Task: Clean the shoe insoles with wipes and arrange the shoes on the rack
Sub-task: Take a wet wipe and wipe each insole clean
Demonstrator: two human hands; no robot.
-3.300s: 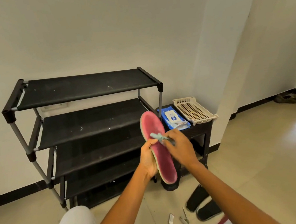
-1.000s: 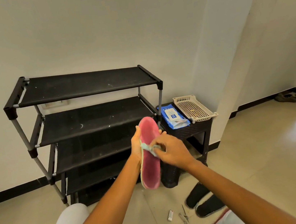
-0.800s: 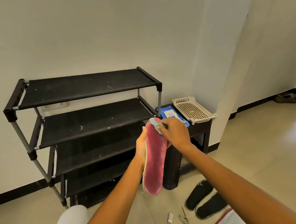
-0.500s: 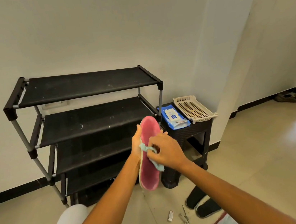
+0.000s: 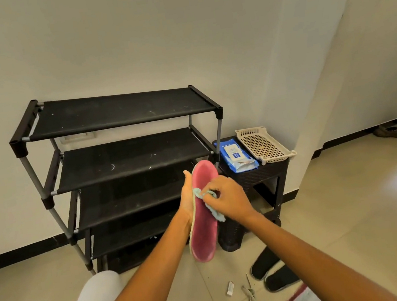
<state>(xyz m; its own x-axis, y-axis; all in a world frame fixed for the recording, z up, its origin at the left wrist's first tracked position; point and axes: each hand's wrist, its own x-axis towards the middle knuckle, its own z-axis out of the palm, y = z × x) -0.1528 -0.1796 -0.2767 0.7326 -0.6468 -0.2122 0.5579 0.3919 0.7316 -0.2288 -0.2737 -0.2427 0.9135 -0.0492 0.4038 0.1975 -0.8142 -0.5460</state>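
One head-worn wide-angle view, looking forward and down from above the person's arms, hands near the lens at centre, shoe rack (image 5: 123,160) and wall farther ahead, floor below

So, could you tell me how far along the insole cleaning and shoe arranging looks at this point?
Nothing looks finished: the black rack has no shoes on the shelves in view. In hand: the left hand holds a pink insole upright while the right hand rubs a crumpled wipe against it. Left: any other insoles, then placing the black shoes from the floor onto the rack.
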